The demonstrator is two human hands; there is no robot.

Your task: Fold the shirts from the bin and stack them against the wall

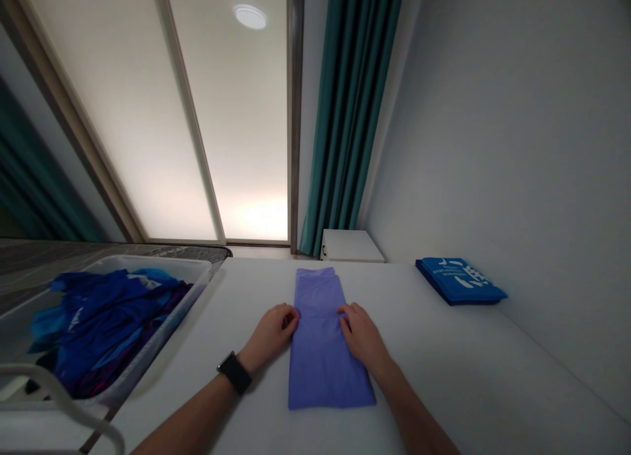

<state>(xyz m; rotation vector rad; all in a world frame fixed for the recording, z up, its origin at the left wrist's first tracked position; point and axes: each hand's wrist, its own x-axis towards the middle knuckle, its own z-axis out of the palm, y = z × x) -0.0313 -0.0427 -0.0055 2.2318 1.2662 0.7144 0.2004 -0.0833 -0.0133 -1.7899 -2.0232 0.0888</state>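
Note:
A folded purple garment (323,356) lies flat on the white table (207,396) in front of me, as a long narrow strip that widens toward my side. My left hand (275,330), with a dark watch (235,372) on its wrist, pinches the garment's left edge about midway along. At the opposite edge, slightly above a crease across the cloth, my right hand (361,333) has thumb and fingers closed on the fabric. What kind of garment it is cannot be made out from the fold.
To the left stands a pale plastic bin (197,271) holding a heap of blue and dark clothes (113,323). A folded blue garment stack (456,281) with white print sits at the right, near the wall. A grey curved bar (64,399) crosses the lower left corner.

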